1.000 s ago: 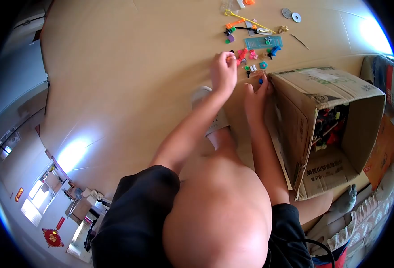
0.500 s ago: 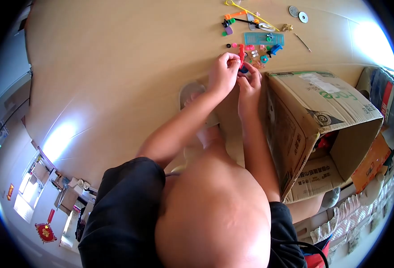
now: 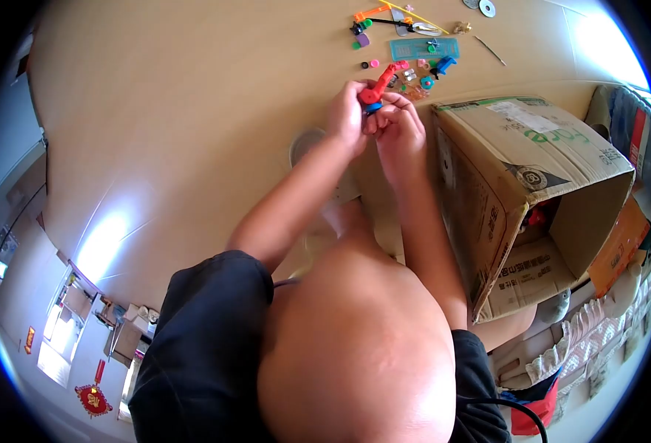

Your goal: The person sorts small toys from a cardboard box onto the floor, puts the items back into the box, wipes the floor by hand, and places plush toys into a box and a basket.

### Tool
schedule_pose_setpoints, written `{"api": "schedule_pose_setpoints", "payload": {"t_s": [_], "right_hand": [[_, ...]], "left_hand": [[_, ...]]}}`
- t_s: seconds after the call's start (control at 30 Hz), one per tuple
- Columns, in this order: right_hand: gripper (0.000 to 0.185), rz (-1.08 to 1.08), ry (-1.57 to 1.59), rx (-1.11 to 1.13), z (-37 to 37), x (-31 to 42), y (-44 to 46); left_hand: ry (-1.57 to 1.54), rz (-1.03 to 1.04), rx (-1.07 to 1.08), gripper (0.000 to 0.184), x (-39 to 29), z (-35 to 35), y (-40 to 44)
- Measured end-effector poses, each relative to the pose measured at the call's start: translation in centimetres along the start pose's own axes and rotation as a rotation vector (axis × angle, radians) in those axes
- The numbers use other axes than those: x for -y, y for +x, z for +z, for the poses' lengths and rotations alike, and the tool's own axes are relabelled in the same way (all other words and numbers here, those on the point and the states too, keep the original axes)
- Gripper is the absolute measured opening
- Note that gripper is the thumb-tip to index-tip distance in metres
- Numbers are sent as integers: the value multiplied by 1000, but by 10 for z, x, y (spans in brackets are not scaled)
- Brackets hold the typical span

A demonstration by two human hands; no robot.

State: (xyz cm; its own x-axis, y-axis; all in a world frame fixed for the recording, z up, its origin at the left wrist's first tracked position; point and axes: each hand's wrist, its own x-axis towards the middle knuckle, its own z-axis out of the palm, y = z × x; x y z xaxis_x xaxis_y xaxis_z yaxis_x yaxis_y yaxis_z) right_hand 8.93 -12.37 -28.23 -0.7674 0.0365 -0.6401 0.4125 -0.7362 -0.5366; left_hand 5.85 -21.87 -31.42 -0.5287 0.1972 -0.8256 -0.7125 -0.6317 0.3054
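Observation:
A small red and blue plastic toy (image 3: 375, 93) is between my hands, near the loose pieces at the top of the view. My left hand (image 3: 346, 117) grips it from the left, fingers closed around its lower part. From the right, my right hand (image 3: 401, 134) has its fingers curled against the blue end, which partly hides behind them. The toy's red arm slants up and right, its tip by small pink and clear pieces (image 3: 409, 74). A blue piece (image 3: 444, 67) and a teal plastic stencil ruler (image 3: 406, 50) lie just beyond.
An open cardboard box (image 3: 480, 192) stands right of my right arm, with something red inside. Farther up lie an orange piece (image 3: 372, 13), a yellow stick (image 3: 423, 18), a thin metal rod (image 3: 490, 50) and round metal discs (image 3: 487, 8). My foot (image 3: 307, 144) is below my left hand.
My hands have drawn slightly left with the toy. Its red arm has turned from upright to slanting right, and the toy shows more fully now. The whole view has shifted a little.

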Motion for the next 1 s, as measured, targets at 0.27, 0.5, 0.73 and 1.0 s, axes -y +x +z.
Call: {"api": "schedule_pose_setpoints", "payload": {"t_s": [0.27, 0.5, 0.73, 1.0], "right_hand": [[20, -231, -543, -24, 13, 7, -4], [51, -704, -1270, -409, -6, 1, 31], [55, -646, -1327, -427, -42, -30, 57], [51, -553, -1218, -425, -34, -22, 45]], "left_hand": [[-133, -96, 3, 29, -27, -14, -3], [697, 293, -227, 27, -46, -23, 5], [1155, 633, -279, 25, -33, -13, 19], [1223, 412, -179, 21, -29, 21, 21]]}}
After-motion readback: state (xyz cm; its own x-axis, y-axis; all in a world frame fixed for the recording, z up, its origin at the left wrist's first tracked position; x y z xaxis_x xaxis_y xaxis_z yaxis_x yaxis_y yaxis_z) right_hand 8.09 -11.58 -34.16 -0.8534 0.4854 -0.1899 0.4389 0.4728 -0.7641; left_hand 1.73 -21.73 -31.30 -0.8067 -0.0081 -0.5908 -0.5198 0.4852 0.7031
